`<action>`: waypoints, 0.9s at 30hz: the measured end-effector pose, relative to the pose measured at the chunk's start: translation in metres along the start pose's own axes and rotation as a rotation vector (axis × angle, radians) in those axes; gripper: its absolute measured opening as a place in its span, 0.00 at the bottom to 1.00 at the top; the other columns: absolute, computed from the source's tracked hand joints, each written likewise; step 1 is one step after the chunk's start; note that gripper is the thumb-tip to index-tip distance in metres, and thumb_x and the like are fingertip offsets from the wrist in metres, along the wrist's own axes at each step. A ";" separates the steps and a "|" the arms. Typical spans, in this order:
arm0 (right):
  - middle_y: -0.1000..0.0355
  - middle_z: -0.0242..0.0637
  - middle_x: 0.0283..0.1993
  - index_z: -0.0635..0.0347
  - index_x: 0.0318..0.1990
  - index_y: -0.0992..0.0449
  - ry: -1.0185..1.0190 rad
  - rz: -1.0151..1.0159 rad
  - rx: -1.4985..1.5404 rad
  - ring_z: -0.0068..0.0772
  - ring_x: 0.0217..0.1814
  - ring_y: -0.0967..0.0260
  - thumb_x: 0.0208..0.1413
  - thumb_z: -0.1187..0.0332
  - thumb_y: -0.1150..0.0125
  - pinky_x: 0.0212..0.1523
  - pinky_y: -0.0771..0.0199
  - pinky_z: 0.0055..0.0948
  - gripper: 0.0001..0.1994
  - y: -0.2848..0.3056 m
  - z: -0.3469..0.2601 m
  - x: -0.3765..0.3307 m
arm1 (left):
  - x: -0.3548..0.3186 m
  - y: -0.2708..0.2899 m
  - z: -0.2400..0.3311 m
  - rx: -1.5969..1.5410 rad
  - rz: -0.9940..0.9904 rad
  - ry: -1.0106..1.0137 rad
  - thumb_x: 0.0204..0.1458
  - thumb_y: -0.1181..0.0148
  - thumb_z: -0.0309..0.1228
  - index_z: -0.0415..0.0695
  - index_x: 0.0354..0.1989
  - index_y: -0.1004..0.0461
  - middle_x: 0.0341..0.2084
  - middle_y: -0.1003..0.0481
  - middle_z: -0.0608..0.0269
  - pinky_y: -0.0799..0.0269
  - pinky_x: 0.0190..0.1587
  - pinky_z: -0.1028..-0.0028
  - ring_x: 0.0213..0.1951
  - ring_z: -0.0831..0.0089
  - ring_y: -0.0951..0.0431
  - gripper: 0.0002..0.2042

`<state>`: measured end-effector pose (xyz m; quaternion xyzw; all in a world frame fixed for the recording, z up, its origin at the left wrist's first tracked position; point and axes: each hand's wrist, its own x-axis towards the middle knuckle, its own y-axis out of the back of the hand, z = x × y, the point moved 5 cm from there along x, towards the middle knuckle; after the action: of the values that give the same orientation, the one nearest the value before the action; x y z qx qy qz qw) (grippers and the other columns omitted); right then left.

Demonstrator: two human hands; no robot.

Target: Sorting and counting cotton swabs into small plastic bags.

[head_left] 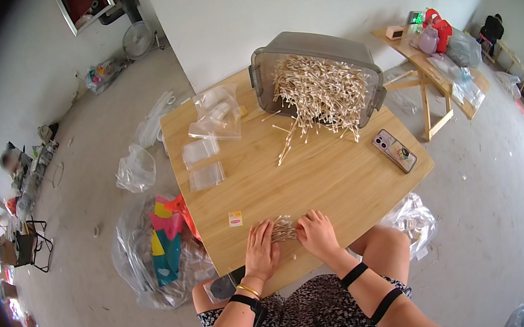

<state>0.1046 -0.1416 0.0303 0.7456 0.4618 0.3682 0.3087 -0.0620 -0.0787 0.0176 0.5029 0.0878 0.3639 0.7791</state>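
Two hands lay on the near edge of the wooden surface [316, 176], with a small bundle of cotton swabs [282, 229] pressed between them. The left hand [261, 251] rested palm down, its fingers [259, 233] flat and close together against the bundle's left side. The right hand [317, 232] touched the other side, its fingers [304, 223] curled a little over the swab ends; whether they actually gripped the bundle could not be told, since the hands covered much of it. Far across the surface a grey plastic bin [311, 58] lay tipped on its side, a big heap of swabs [319, 93] spilling from its mouth. Several clear zip bags [202, 151] lay at the left, well apart from the hands. A phone [394, 150] sat near the right edge, and a small orange-and-white card [235, 218] lay just left of the left hand; its print was too small to make out. On the floor at the left, a clear sack with coloured packets [165, 242] was partly hidden by the surface.
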 end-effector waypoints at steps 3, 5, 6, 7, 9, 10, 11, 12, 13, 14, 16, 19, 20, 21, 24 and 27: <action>0.31 0.38 0.38 0.57 0.33 0.26 -0.015 -0.011 -0.015 0.46 0.47 0.32 0.47 0.70 0.34 0.47 0.30 0.43 0.07 0.001 0.000 0.000 | 0.002 -0.002 0.004 -0.050 -0.044 0.009 0.55 0.41 0.43 0.38 0.70 0.45 0.65 0.40 0.49 0.55 0.74 0.51 0.70 0.51 0.45 0.36; 0.31 0.38 0.38 0.57 0.32 0.26 -0.015 -0.019 -0.014 0.46 0.47 0.32 0.47 0.71 0.34 0.47 0.30 0.43 0.07 0.000 -0.003 0.000 | 0.001 -0.008 0.008 0.022 -0.035 0.037 0.47 0.35 0.57 0.37 0.72 0.51 0.68 0.43 0.46 0.60 0.74 0.47 0.71 0.49 0.47 0.51; 0.30 0.38 0.37 0.56 0.32 0.26 -0.013 0.011 0.028 0.45 0.46 0.31 0.47 0.71 0.36 0.46 0.30 0.42 0.06 0.001 -0.004 0.001 | 0.000 -0.010 0.009 0.022 -0.036 0.041 0.47 0.35 0.57 0.37 0.72 0.51 0.68 0.43 0.46 0.60 0.74 0.47 0.71 0.49 0.47 0.51; 0.30 0.38 0.36 0.55 0.32 0.25 -0.014 0.041 0.066 0.44 0.45 0.31 0.47 0.71 0.38 0.46 0.31 0.42 0.04 0.002 -0.002 0.001 | 0.000 -0.012 0.010 0.070 -0.069 0.073 0.43 0.33 0.61 0.37 0.72 0.54 0.69 0.45 0.46 0.63 0.74 0.46 0.72 0.50 0.50 0.56; 0.30 0.38 0.36 0.55 0.32 0.25 -0.024 0.031 0.067 0.45 0.44 0.31 0.46 0.71 0.38 0.45 0.30 0.42 0.05 0.006 0.005 0.001 | 0.002 -0.012 0.014 0.114 -0.103 0.106 0.39 0.32 0.65 0.36 0.73 0.56 0.70 0.47 0.47 0.66 0.74 0.45 0.73 0.51 0.52 0.61; 0.30 0.39 0.36 0.55 0.32 0.26 -0.032 0.026 0.069 0.45 0.44 0.31 0.46 0.72 0.38 0.44 0.30 0.42 0.05 0.009 0.010 0.002 | 0.002 -0.011 0.016 0.108 -0.113 0.116 0.38 0.31 0.65 0.36 0.73 0.57 0.70 0.47 0.47 0.68 0.74 0.45 0.73 0.51 0.53 0.62; 0.30 0.39 0.36 0.55 0.32 0.26 -0.033 0.025 0.066 0.45 0.44 0.31 0.46 0.72 0.38 0.44 0.30 0.42 0.05 0.014 0.016 0.002 | 0.003 -0.011 0.018 0.102 -0.122 0.126 0.37 0.30 0.65 0.35 0.73 0.58 0.70 0.48 0.47 0.70 0.75 0.45 0.74 0.52 0.54 0.63; 0.29 0.39 0.35 0.56 0.31 0.26 -0.051 0.036 0.001 0.45 0.43 0.30 0.46 0.72 0.37 0.44 0.29 0.42 0.04 0.020 0.023 0.002 | 0.003 -0.013 0.020 0.101 -0.122 0.126 0.37 0.30 0.65 0.35 0.73 0.58 0.70 0.48 0.47 0.70 0.75 0.45 0.74 0.52 0.54 0.63; 0.29 0.39 0.35 0.56 0.30 0.26 -0.068 0.048 -0.064 0.46 0.43 0.30 0.46 0.72 0.37 0.43 0.29 0.42 0.04 0.024 0.028 0.004 | 0.003 -0.014 0.021 0.115 -0.113 0.140 0.39 0.33 0.66 0.34 0.73 0.58 0.70 0.48 0.46 0.71 0.74 0.44 0.74 0.52 0.54 0.63; 0.29 0.39 0.35 0.56 0.30 0.26 -0.068 0.046 -0.065 0.46 0.43 0.30 0.46 0.72 0.37 0.43 0.29 0.42 0.04 0.028 0.031 0.006 | 0.004 -0.015 0.023 0.128 -0.105 0.154 0.41 0.36 0.68 0.33 0.73 0.58 0.71 0.48 0.45 0.73 0.74 0.43 0.74 0.52 0.55 0.62; 0.29 0.39 0.33 0.56 0.29 0.25 -0.128 0.051 -0.058 0.45 0.42 0.30 0.46 0.72 0.37 0.43 0.29 0.41 0.03 0.033 0.039 0.012 | 0.004 -0.018 0.027 0.136 -0.104 0.189 0.39 0.32 0.64 0.33 0.73 0.58 0.70 0.48 0.46 0.71 0.74 0.43 0.74 0.51 0.54 0.62; 0.28 0.39 0.32 0.56 0.28 0.26 -0.077 0.078 -0.043 0.44 0.41 0.29 0.45 0.73 0.37 0.44 0.29 0.41 0.03 0.032 0.039 0.022 | 0.006 -0.018 0.026 0.141 -0.091 0.209 0.41 0.29 0.58 0.34 0.73 0.56 0.69 0.46 0.46 0.68 0.74 0.44 0.73 0.50 0.53 0.59; 0.28 0.39 0.32 0.56 0.28 0.26 -0.078 0.079 -0.043 0.44 0.41 0.29 0.45 0.73 0.37 0.44 0.29 0.41 0.03 0.031 0.041 0.024 | 0.006 -0.017 0.023 0.138 -0.079 0.199 0.43 0.29 0.55 0.35 0.72 0.54 0.68 0.44 0.46 0.65 0.74 0.45 0.73 0.50 0.51 0.55; 0.28 0.39 0.32 0.56 0.28 0.25 -0.068 0.046 -0.029 0.45 0.42 0.29 0.46 0.72 0.37 0.44 0.29 0.41 0.03 0.028 0.043 0.027 | 0.007 -0.015 0.018 0.139 -0.079 0.198 0.43 0.29 0.55 0.35 0.72 0.54 0.68 0.44 0.46 0.65 0.74 0.45 0.73 0.50 0.51 0.55; 0.27 0.39 0.33 0.57 0.29 0.25 -0.047 -0.022 0.006 0.46 0.42 0.28 0.46 0.72 0.37 0.44 0.29 0.41 0.03 0.027 0.043 0.031 | 0.010 0.001 0.002 0.058 -0.040 0.115 0.47 0.30 0.44 0.40 0.70 0.44 0.64 0.37 0.48 0.52 0.71 0.49 0.68 0.50 0.42 0.43; 0.26 0.39 0.34 0.57 0.30 0.24 -0.054 -0.055 0.084 0.47 0.43 0.28 0.48 0.72 0.37 0.44 0.28 0.41 0.02 0.033 0.048 0.033 | 0.013 0.013 -0.002 -0.038 -0.061 0.026 0.48 0.32 0.33 0.45 0.64 0.35 0.57 0.30 0.53 0.43 0.66 0.53 0.61 0.52 0.34 0.33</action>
<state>0.1700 -0.1303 0.0398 0.7545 0.4888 0.3196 0.2994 -0.0596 -0.0653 0.0306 0.4802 0.1065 0.3481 0.7981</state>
